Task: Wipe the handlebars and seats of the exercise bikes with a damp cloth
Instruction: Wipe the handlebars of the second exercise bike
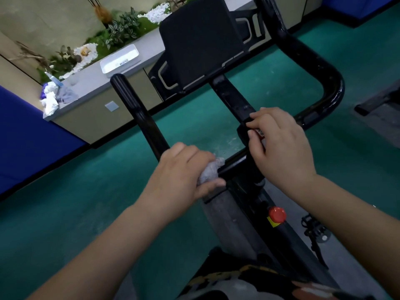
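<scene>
Green floor lies beneath; left hand (181,180) grips the cloth (211,171) on the handlebar (140,118), right hand (279,146) rests loosely curled on the centre (steadying, likely). Wrap and slide far-left.

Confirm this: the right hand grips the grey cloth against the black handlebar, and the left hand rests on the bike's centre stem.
Not quite: the hands are swapped. In the head view, the left hand grips the grey cloth against the black handlebar, and the right hand rests on the bike's centre stem.
</scene>
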`<state>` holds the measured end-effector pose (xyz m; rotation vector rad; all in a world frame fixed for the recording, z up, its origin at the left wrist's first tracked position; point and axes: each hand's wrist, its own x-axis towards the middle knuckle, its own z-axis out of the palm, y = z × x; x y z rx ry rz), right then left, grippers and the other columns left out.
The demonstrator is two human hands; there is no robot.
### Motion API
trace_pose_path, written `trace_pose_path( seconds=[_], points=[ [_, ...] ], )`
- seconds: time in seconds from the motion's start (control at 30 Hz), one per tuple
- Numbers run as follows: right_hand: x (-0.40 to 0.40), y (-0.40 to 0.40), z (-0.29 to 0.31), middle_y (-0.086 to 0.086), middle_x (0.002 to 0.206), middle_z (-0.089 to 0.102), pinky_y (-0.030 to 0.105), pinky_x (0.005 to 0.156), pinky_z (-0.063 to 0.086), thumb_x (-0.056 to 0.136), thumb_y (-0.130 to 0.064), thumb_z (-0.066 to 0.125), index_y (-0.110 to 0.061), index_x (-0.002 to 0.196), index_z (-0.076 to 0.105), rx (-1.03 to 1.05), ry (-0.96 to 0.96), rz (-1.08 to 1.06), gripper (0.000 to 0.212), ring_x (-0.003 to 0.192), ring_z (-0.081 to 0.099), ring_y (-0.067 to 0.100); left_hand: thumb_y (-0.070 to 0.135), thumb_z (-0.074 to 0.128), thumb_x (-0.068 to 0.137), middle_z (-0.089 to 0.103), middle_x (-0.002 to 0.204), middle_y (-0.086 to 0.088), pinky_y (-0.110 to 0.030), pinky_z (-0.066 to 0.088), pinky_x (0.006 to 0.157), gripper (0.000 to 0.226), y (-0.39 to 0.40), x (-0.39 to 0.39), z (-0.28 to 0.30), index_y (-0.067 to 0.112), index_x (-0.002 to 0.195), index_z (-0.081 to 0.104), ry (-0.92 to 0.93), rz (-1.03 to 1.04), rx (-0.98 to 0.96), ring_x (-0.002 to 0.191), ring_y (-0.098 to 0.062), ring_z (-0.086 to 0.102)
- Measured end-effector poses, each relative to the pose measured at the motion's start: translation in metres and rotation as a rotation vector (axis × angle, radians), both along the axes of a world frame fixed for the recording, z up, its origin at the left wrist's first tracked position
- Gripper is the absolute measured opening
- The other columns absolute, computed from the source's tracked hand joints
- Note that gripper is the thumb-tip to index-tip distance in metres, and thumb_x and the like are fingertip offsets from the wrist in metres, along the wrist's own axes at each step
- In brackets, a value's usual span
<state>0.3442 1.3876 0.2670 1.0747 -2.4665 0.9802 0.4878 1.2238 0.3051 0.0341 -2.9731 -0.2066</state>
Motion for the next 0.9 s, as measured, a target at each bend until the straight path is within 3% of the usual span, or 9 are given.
trace_pose_path(
  seconds=[0.13, 0.23, 0.3, 0.37, 0.5, 0.67, 0.8, 0.83, 0.9],
  points=[
    [0.0, 0.0, 0.001, 0.006, 0.109, 0.062, 0.036, 0.087, 0.043, 0.088, -0.017, 0.054, -0.01, 0.096, 0.061, -0.007, 0.001, -0.006, 0.012, 0.105, 0.056, 0.026, 0.057, 0.034, 0.093, 0.056, 0.072, 0.012, -0.032, 0.036, 0.069, 0.042, 0.004, -0.007, 0.015, 0.028, 0.074, 0.057, 0.12, 0.181, 0.173, 0.074, -0.014, 0.045],
    [0.001, 0.0, 0.001, 0.006, 0.109, 0.061, 0.036, 0.086, 0.043, 0.089, -0.018, 0.054, -0.01, 0.097, 0.061, 0.0, -0.005, -0.008, 0.012, 0.105, 0.055, 0.025, 0.061, 0.028, 0.09, 0.053, 0.067, 0.015, -0.034, 0.04, 0.069, 0.04, 0.002, -0.008, 0.011, 0.037, 0.067, 0.05, 0.003, 0.211, 0.297, 0.075, -0.012, 0.045],
    [0.001, 0.0, 0.001, 0.006, 0.109, 0.061, 0.036, 0.085, 0.042, 0.088, -0.017, 0.055, -0.01, 0.097, 0.061, 0.003, -0.001, -0.004, 0.012, 0.105, 0.055, 0.025, 0.064, 0.027, 0.09, 0.054, 0.074, 0.015, -0.036, 0.04, 0.072, 0.04, 0.009, -0.015, 0.002, 0.036, 0.074, 0.052, -0.046, 0.23, 0.2, 0.078, -0.012, 0.043],
    [0.0, 0.0, 0.001, 0.006, 0.109, 0.061, 0.037, 0.085, 0.043, 0.088, -0.017, 0.055, -0.01, 0.097, 0.061, 0.005, 0.001, 0.002, 0.013, 0.105, 0.055, 0.025, 0.065, 0.03, 0.089, 0.055, 0.088, 0.008, -0.034, 0.038, 0.073, 0.048, 0.019, -0.016, -0.006, 0.024, 0.092, 0.055, 0.0, 0.242, 0.104, 0.082, -0.016, 0.042],
    [0.001, 0.0, 0.0, 0.007, 0.109, 0.061, 0.04, 0.086, 0.044, 0.088, -0.016, 0.054, -0.01, 0.097, 0.061, 0.005, 0.01, 0.016, 0.013, 0.106, 0.055, 0.027, 0.066, 0.023, 0.093, 0.052, 0.104, -0.006, -0.035, 0.041, 0.078, 0.066, 0.026, 0.004, -0.01, 0.008, 0.11, 0.049, 0.059, 0.187, 0.125, 0.09, -0.02, 0.047],
    [0.002, 0.0, 0.0, 0.007, 0.109, 0.061, 0.04, 0.087, 0.044, 0.088, -0.015, 0.055, -0.009, 0.098, 0.061, 0.007, 0.001, 0.023, 0.013, 0.107, 0.055, 0.027, 0.044, 0.028, 0.098, 0.031, 0.139, -0.007, -0.036, 0.032, 0.11, 0.054, 0.032, 0.022, -0.004, 0.009, 0.138, 0.036, -0.095, 0.115, 0.184, 0.129, -0.022, 0.034],
    [0.0, 0.002, 0.001, 0.006, 0.11, 0.061, 0.04, 0.088, 0.044, 0.089, -0.016, 0.054, -0.01, 0.098, 0.061, 0.014, -0.02, 0.039, 0.014, 0.109, 0.054, 0.027, 0.035, 0.054, 0.091, 0.038, 0.126, 0.006, -0.02, 0.037, 0.101, 0.057, 0.032, 0.012, -0.002, 0.019, 0.142, 0.033, -0.064, 0.164, 0.33, 0.116, -0.006, 0.04],
    [-0.001, 0.002, 0.002, 0.006, 0.111, 0.061, 0.04, 0.089, 0.044, 0.089, -0.016, 0.053, -0.01, 0.098, 0.061, 0.012, -0.034, 0.049, 0.013, 0.109, 0.053, 0.026, 0.036, 0.06, 0.088, 0.043, 0.118, 0.009, -0.016, 0.04, 0.095, 0.055, 0.036, 0.004, 0.0, 0.023, 0.136, 0.037, -0.031, 0.237, 0.398, 0.108, -0.003, 0.045],
    [-0.005, 0.005, 0.002, 0.005, 0.112, 0.061, 0.04, 0.091, 0.045, 0.09, -0.017, 0.053, -0.011, 0.099, 0.061, 0.011, -0.045, 0.074, 0.014, 0.111, 0.053, 0.025, 0.041, 0.067, 0.081, 0.051, 0.105, 0.01, -0.024, 0.051, 0.081, 0.042, 0.048, -0.017, 0.004, 0.028, 0.112, 0.041, 0.012, 0.338, 0.506, 0.091, -0.006, 0.056]
  ],
)
